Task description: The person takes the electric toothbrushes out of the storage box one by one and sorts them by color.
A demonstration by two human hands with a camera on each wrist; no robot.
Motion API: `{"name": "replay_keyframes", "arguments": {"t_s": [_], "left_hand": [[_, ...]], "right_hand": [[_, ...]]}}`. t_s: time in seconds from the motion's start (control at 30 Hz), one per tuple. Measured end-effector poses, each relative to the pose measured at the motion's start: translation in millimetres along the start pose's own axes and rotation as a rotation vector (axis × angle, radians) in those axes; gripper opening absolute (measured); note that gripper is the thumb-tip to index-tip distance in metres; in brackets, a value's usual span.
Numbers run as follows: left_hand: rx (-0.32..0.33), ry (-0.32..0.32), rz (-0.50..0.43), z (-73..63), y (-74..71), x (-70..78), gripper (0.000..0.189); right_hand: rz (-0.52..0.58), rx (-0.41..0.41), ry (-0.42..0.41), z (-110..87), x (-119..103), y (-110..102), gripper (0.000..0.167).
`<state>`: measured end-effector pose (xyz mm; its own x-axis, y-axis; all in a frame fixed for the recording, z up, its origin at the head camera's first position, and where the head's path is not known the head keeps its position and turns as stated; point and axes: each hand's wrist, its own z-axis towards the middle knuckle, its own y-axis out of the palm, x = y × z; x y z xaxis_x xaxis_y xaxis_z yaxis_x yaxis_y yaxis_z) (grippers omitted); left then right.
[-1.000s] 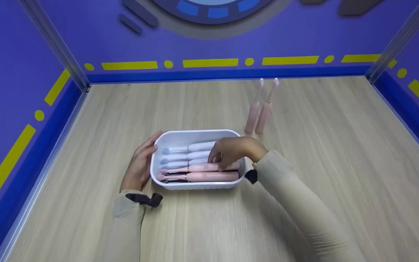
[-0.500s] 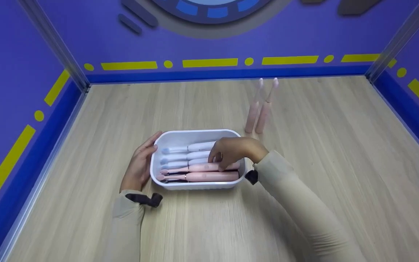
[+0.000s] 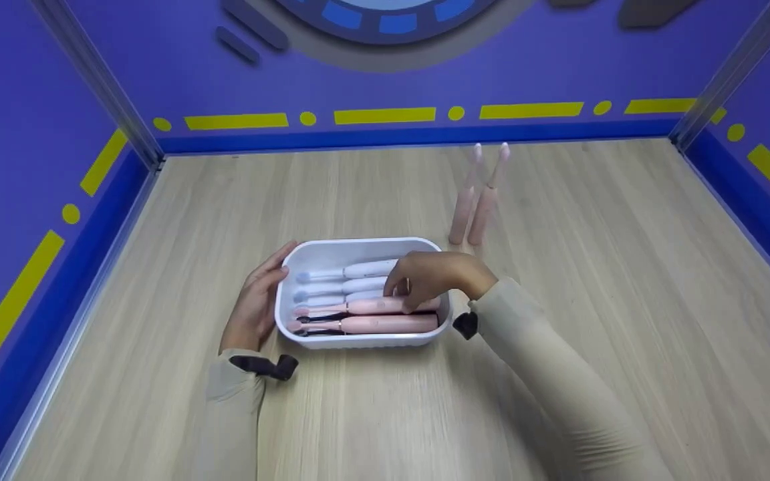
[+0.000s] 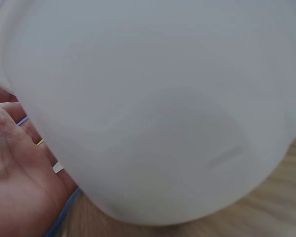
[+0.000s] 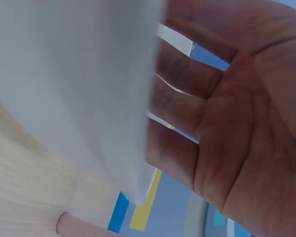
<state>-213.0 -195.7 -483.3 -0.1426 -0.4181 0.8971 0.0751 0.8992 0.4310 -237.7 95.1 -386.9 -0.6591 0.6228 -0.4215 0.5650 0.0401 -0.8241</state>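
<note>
In the head view a white bin [image 3: 365,342] stands on the table, with pink and white electric toothbrushes lying in it. My left hand [image 3: 256,304] holds the bin's left end, thumb at the rim and fingers along the outer wall. My right hand [image 3: 435,274] reaches in over the right end, thumb and fingers pinching the handle of a pink electric toothbrush [image 3: 366,306]. Nearer me lies another pink electric toothbrush [image 3: 378,325]. Behind them are several white toothbrushes [image 3: 361,286], their right ends hidden by my hand. Both wrist views show mostly the bin's wall.
Two pink electric toothbrushes [image 3: 482,214] stand upright on the wooden table [image 3: 579,267], behind the bin's right end. Dark toothbrush parts [image 3: 321,332] show beneath the pink ones. Blue-purple panels [image 3: 385,90] enclose the back and sides.
The pinched pink toothbrush has risen very slightly at its head end, showing more of the dark parts beneath. The left hand and the bin stay in place.
</note>
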Motion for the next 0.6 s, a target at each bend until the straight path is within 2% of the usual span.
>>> {"name": "replay_keyframes", "arguments": {"t_s": [0.17,0.43,0.6], "left_hand": [[-0.002,0.005,-0.001,0.3,0.2,-0.3,0.049],[-0.003,-0.007,0.003,-1.0,0.9,0.8,0.050],[-0.001,-0.009,-0.001,-1.9,1.5,1.3,0.049]], "right_hand": [[0.035,0.021,-0.016,-1.5,2.4,1.0,0.022],[0.058,0.049,-0.009,-4.7,5.7,2.3,0.028],[0.067,0.078,-0.038,-6.3,8.1,3.0,0.031]]}}
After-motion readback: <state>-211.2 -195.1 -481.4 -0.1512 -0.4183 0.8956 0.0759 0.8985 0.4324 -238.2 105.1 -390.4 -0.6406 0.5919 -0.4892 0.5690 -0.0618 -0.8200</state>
